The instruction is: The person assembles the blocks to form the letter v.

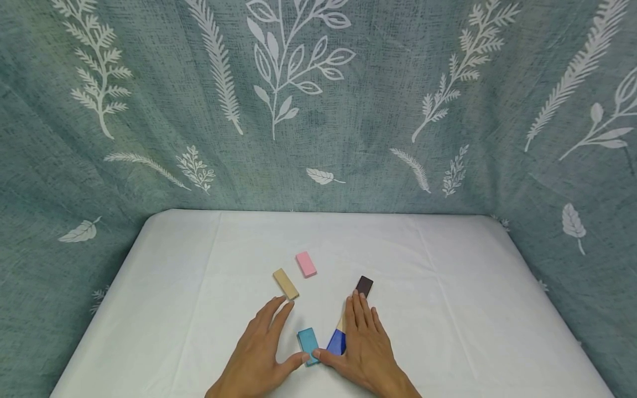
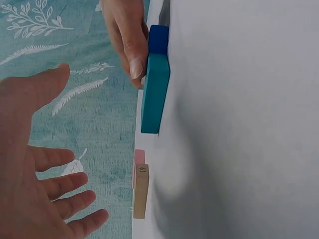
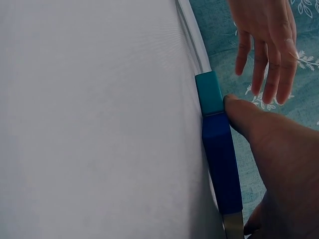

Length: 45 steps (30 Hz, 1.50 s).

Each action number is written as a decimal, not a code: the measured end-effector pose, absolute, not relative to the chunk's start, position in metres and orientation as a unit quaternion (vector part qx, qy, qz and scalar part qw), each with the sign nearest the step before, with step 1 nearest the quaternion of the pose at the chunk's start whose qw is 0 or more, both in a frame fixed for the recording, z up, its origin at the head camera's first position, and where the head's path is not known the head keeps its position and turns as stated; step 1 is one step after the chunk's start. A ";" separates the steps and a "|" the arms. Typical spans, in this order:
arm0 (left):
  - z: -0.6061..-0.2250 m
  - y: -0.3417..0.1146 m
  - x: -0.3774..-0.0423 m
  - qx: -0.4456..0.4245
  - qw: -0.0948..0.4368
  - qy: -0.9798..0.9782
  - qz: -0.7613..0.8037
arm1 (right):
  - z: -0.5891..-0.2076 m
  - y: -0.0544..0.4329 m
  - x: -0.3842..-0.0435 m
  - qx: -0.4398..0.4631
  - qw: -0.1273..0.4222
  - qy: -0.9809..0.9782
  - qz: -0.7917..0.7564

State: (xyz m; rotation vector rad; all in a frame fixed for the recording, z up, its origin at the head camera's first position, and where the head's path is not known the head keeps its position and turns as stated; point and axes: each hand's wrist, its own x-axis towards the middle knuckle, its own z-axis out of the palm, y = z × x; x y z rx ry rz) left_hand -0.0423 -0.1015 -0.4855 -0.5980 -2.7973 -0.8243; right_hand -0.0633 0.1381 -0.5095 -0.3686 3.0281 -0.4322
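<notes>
Creased white cloth (image 1: 473, 293), oblong blocks (image 1: 307, 339)

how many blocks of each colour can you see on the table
pink block: 1
tan blocks: 2, one partly hidden by the right hand in the head view
dark brown block: 1
teal block: 1
blue block: 1
total: 6 visible

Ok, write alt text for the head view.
A person's left hand and right hand flank a turquoise block on a white table. The right hand partly hides a blue block, a pale block and a dark brown block; a tan block and a pink block lie farther off. Leaf-patterned cloth hangs behind.
</notes>
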 end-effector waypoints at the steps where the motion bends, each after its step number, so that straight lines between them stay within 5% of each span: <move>1: -0.485 -0.103 -0.044 -0.202 0.089 -0.936 -0.276 | -0.510 0.138 -0.063 -0.119 0.030 0.982 -0.141; 15: -0.485 -0.117 -0.058 -0.143 0.040 -0.946 -0.287 | -0.508 0.138 -0.063 -0.110 0.043 0.983 -0.144; 45: -0.492 -0.133 -0.090 -0.145 0.056 -0.943 -0.293 | -0.511 0.136 -0.062 -0.104 0.048 0.984 -0.136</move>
